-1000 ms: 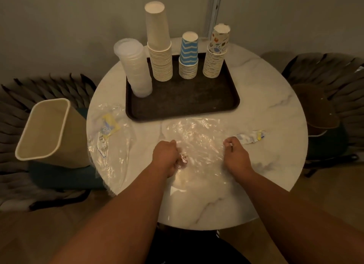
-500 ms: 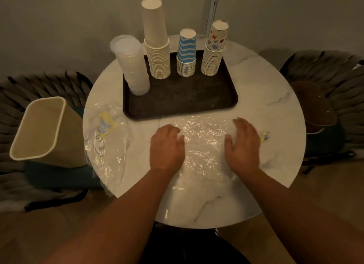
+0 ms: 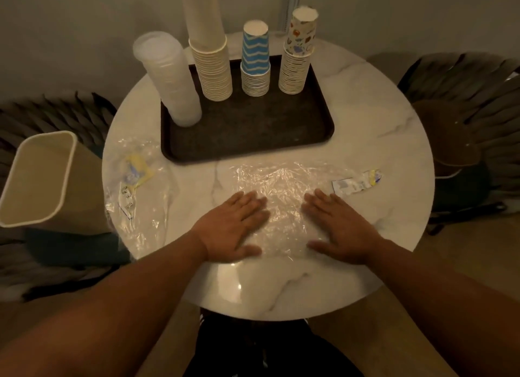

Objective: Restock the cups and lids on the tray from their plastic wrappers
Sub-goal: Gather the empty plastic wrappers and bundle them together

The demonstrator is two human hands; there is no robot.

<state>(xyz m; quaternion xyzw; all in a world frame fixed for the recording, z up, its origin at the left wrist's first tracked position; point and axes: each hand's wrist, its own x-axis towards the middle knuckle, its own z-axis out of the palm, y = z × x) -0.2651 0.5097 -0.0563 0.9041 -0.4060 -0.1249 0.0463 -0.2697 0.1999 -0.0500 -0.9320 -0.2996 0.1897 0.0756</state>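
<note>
A dark tray (image 3: 253,134) sits at the back of the round marble table (image 3: 365,118). On it stand a stack of clear lids (image 3: 168,78), a tall stack of plain white cups (image 3: 211,53), a blue zigzag cup stack (image 3: 255,61) and a cartoon-print cup stack (image 3: 298,56). A clear plastic wrapper (image 3: 281,185) lies flat in front of the tray. My left hand (image 3: 236,224) and my right hand (image 3: 337,227) press flat on its near part, fingers straight, one at each side.
A second clear wrapper with a yellow label (image 3: 135,185) lies at the table's left edge. A torn label strip (image 3: 356,182) lies right of the flat wrapper. A cream waste bin (image 3: 39,179) stands left of the table. Dark chairs flank both sides.
Both hands went from pinching the wrapper with curled fingers to lying flat on it, then slid toward me along the plastic. The label strip at the right is uncovered again.
</note>
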